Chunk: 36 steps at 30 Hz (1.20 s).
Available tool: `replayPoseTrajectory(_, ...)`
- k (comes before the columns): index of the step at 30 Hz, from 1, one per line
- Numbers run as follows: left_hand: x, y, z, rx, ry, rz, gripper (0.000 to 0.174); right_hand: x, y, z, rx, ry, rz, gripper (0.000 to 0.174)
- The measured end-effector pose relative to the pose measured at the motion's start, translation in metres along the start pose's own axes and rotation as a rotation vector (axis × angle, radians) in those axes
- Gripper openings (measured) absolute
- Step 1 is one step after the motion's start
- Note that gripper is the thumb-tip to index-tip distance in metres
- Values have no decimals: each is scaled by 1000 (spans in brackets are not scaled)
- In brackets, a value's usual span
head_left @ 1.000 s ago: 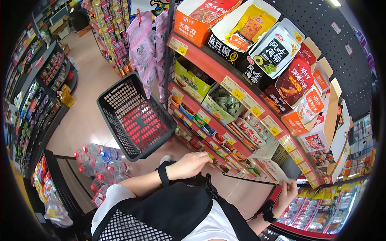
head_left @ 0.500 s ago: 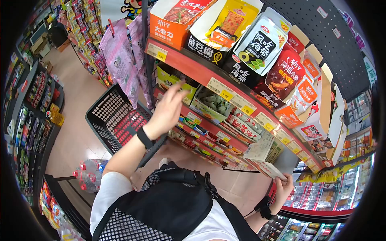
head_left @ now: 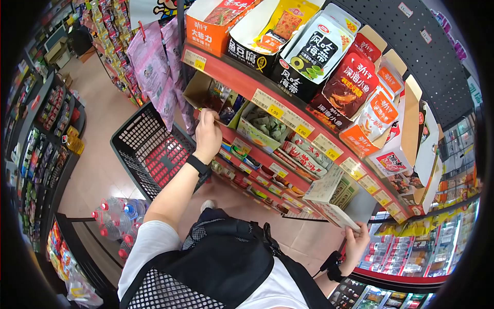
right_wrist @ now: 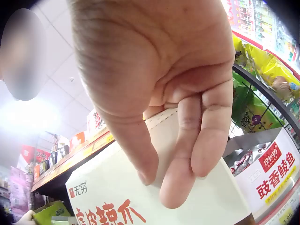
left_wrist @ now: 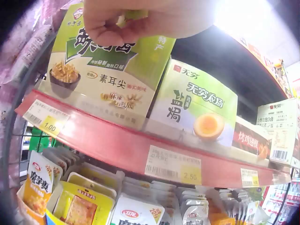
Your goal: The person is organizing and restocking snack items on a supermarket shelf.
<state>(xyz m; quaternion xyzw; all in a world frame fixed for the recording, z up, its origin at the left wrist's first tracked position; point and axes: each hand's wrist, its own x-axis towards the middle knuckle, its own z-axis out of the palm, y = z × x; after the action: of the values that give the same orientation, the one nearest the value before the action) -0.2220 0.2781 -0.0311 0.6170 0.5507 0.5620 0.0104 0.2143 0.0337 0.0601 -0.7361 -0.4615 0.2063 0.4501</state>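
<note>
My left hand grips the top front edge of a green snack box on the second shelf. The box leans out at the shelf's left end, and dark packets show inside it. Farther right, my right hand pinches the edge of a cream cardboard box with red lettering; thumb and fingers lie on its front panel in the right wrist view. Beside the green box stands a pale green box with an egg picture, holding wrapped packets in the head view.
A black shopping basket stands on the floor at left, near bundled water bottles. Pink bags hang at the shelf's left end. Above, the top shelf's red edge carries open snack boxes. Behind me is a black backpack-like mesh bag's fabric across the body.
My left hand has gone from in front of the body up to the green box and taken its front edge; the box now tips outward. The right hand keeps its grip on the cream box.
</note>
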Motion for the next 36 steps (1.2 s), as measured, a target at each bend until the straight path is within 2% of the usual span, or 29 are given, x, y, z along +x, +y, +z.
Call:
replayPoseTrajectory(12, -7, 8, -8, 70, -30, -23, 31, 19, -9, -7, -53, -69, -58, 20)
replayPoseTrajectory(18, 5, 16, -10, 130, -135, -86, 31, 25, -6, -8, -9, -79, -72, 18)
replayPoseTrajectory(22, 13, 19, -9, 163, -142, -19, 33, 27, -11, -6, 9, -81, -101, 17)
replayPoseTrajectory(36, 41, 18, 6, 171, -260, -5, 30, 25, 2, -2, 162, -6, -49, 19)
